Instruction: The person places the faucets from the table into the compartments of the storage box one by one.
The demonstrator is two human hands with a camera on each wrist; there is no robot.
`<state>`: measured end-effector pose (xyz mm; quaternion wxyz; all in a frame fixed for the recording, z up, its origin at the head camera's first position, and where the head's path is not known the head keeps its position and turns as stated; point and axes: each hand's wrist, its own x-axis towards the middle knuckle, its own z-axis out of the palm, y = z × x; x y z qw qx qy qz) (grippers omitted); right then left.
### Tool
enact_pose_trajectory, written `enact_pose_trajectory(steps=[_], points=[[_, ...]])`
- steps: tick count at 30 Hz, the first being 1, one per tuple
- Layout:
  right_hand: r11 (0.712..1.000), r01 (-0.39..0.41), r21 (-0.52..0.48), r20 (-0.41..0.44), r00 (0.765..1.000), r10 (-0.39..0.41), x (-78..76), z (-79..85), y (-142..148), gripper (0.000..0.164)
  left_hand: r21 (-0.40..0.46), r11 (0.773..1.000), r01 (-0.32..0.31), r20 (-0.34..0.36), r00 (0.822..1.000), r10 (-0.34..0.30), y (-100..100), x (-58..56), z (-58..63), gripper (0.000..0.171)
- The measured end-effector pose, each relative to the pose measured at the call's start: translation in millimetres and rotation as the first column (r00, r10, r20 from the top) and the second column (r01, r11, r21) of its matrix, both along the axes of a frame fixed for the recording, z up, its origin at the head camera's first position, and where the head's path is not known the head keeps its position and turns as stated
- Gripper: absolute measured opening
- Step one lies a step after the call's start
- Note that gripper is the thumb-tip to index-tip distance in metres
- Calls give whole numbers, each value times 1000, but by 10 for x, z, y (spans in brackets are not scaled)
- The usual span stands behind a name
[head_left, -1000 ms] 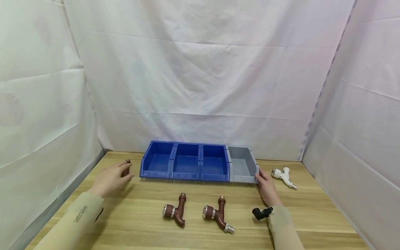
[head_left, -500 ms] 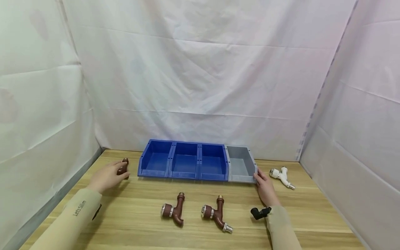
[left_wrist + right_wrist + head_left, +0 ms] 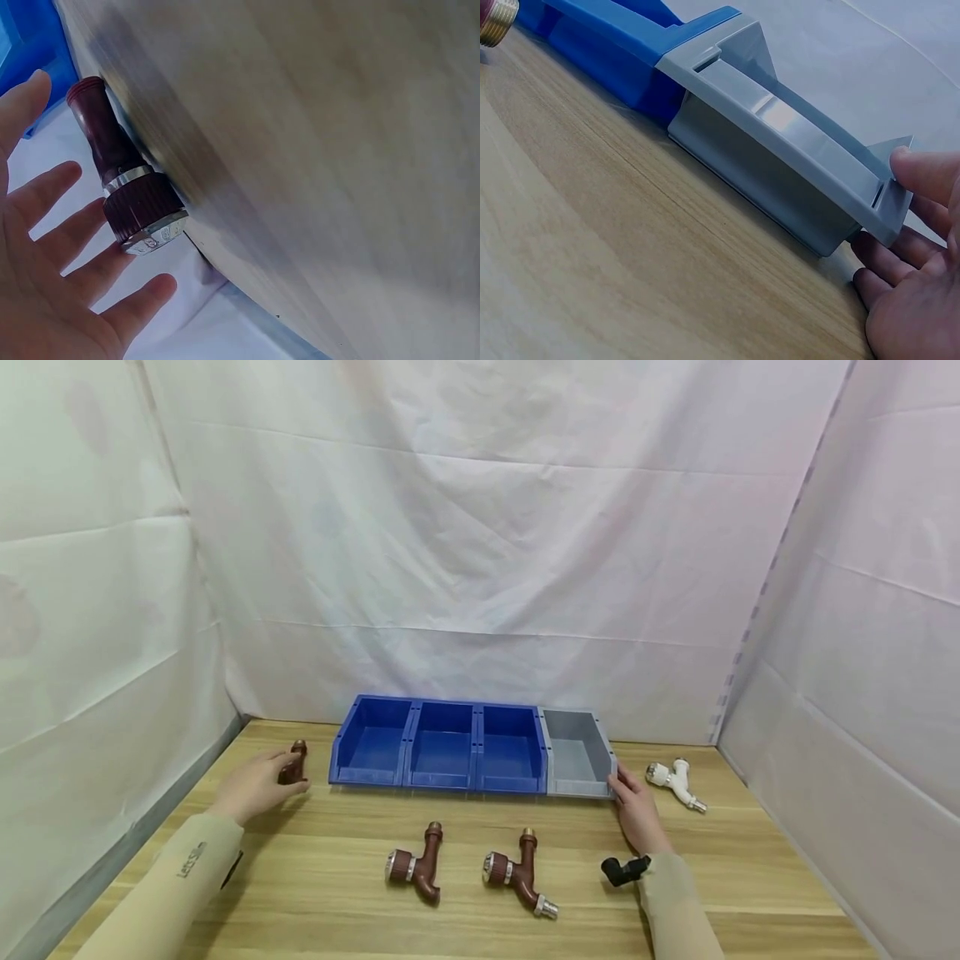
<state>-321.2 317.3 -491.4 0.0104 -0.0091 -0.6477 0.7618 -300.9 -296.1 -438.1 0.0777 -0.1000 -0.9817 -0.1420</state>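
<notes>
At the left of the table, a dark red-brown faucet [image 3: 296,768] lies beside my left hand [image 3: 251,785]. In the left wrist view, that hand's fingers are spread along the ribbed knob [image 3: 144,204], and the thumb stands apart from the faucet. Some fingertips seem to touch the knob. My right hand [image 3: 639,814] holds the front right corner of a grey bin [image 3: 581,787]. Seen from the right wrist, the thumb [image 3: 911,166] lies on the bin's rim and the other fingers curl below its outer side.
Three blue bins [image 3: 438,781] join the grey one in a row by the back curtain. Two red-brown faucets, a left one [image 3: 426,867] and a right one [image 3: 525,875], lie in front. A white faucet [image 3: 678,783] lies at the right.
The head view has shifted slightly. More of the faucet at the left shows between the left thumb and fingers than one second ago. The right hand stays on the grey bin.
</notes>
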Motion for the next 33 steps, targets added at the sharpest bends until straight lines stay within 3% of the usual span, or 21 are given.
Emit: enact_pose_trajectory(steps=[11, 33], points=[[1000, 8, -13, 2, 1000, -8, 6, 0, -22, 57, -20, 1000, 16, -12, 1000, -16, -67, -13, -81, 67], [996, 68, 65, -22, 998, -67, 21, -41, -14, 57, 9, 1000, 26, 14, 1000, -26, -56, -97, -53, 67]])
